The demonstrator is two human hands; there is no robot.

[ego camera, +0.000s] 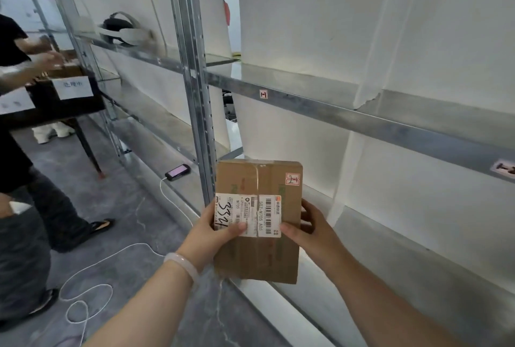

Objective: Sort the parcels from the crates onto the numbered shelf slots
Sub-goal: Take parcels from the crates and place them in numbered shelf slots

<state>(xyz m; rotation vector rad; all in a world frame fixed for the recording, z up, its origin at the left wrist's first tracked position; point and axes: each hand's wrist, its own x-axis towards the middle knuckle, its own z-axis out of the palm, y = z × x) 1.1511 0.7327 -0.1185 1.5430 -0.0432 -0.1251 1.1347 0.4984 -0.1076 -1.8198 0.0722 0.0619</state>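
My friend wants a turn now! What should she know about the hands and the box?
The left hand grips the parcel by its left edge, thumb on the label.
The right hand grips its right edge.
The parcel is held up in front of the shelf, not on it.
Done: one parcel is in hand.
Left: its red sticker seems to match the tag on the shelf; set it there, then sort the others.

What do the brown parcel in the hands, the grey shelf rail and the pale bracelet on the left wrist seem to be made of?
The flat brown parcel looks like matte cardboard: plain brown faces, glossy clear tape, a paper label. The grey shelf rail seems galvanised steel: dull mottled silver sheen, folded edge. The pale bracelet may be jade or glass: smooth, milky, slightly translucent.
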